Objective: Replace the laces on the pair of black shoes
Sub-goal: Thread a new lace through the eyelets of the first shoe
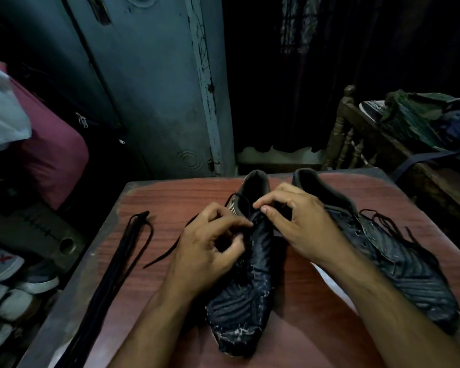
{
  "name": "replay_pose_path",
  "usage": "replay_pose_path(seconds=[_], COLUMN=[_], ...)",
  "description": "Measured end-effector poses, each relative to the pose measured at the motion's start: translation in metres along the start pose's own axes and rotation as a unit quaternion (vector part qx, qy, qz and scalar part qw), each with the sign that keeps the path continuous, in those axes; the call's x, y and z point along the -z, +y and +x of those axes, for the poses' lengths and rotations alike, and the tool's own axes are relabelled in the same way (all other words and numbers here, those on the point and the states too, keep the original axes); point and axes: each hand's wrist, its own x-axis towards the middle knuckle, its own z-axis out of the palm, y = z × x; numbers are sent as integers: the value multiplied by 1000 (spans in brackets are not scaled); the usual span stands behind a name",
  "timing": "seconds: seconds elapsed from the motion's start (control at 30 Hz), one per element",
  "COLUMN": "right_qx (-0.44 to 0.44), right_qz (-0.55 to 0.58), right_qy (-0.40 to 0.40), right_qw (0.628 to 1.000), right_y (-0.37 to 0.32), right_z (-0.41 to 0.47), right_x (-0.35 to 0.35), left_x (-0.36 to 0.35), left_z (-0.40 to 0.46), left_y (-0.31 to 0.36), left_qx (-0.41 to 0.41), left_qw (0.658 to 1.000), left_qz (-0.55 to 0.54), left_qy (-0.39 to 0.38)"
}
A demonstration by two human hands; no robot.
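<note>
Nearest, the cracked toe of the near shoe [239,309] points at the viewer; over its eyelets the left hand [210,251] and right hand [298,229] both curl, pinching its lace [168,252]. The second shoe [383,248] lies right, spare laces [117,266] left on the table [303,328]. Tugging hard could, I reckon, snag or tear the worn upper

Bare forearms, unadorned hands [210,240]

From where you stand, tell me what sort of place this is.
Probably a cramped bedroom or storage corner at home: a metal cupboard, hanging clothes and piled sneakers surround the small table.
</note>
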Motion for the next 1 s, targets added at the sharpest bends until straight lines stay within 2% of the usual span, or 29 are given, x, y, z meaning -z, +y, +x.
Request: replay_pose_path(seconds=[0.17,0.3,0.37,0.53,0.7,0.83,1.0], right_qx=[-7,-18,-23,-21,-39,-49,-43], right_qz=[2,8,23,65,86,84,69], right_qy=[-22,-33,-29,-5,-23,-5,-62], right_qw=[1000,999,999,998,995,995,995], right_y=[1,3,3,2,-2,-3,-4], right_z=[0,1,1,2,0,0,0], right_x=[0,-1,-2,-3,1,2,1], left_x=[-2,3,5,8,8,6,7], left_z=[2,3,4,5,4,3,4], left_y=[0,-3,-3,-5,-6,-4,-4], left_qx=[22,124,151,163,138,150,165], left_qw=[1000,986,976,966,979,973,963], left_qz=[10,-111,-156,-193,-140,-165,-209], left_qy=[2,-27,-36,-52,-64,-56,-49])
